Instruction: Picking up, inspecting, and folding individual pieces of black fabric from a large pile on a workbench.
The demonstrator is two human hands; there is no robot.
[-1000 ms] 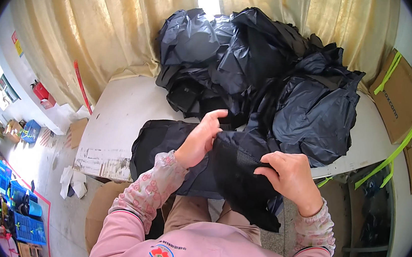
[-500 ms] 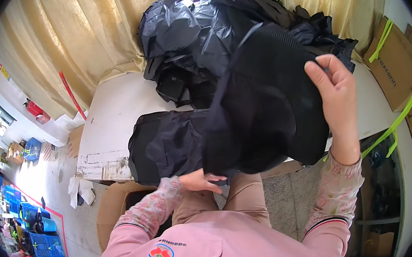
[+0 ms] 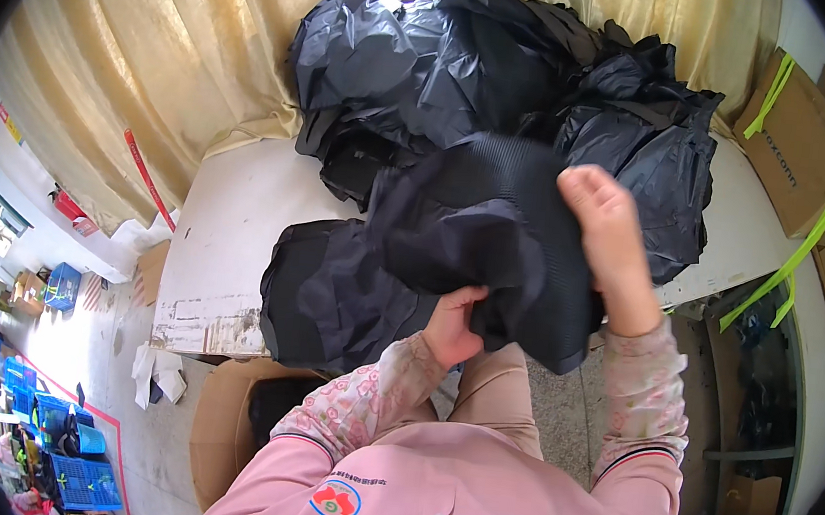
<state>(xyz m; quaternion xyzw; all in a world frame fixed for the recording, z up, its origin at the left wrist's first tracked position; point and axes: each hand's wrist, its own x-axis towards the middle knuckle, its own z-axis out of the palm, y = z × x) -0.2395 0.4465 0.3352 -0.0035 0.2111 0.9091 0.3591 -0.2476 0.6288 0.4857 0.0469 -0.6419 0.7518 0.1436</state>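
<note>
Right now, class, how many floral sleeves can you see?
2: the left floral sleeve, by the left hand, and the right floral sleeve, by the right hand; both hands hold black ribbed fabric.

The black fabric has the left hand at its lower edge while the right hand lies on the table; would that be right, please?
Not quite: the head view shows the right hand up at the right side of the black fabric. The left hand is at its lower edge.

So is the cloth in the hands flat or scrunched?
Scrunched: the black cloth bulges and creases above the left hand, not lying flat.
</note>
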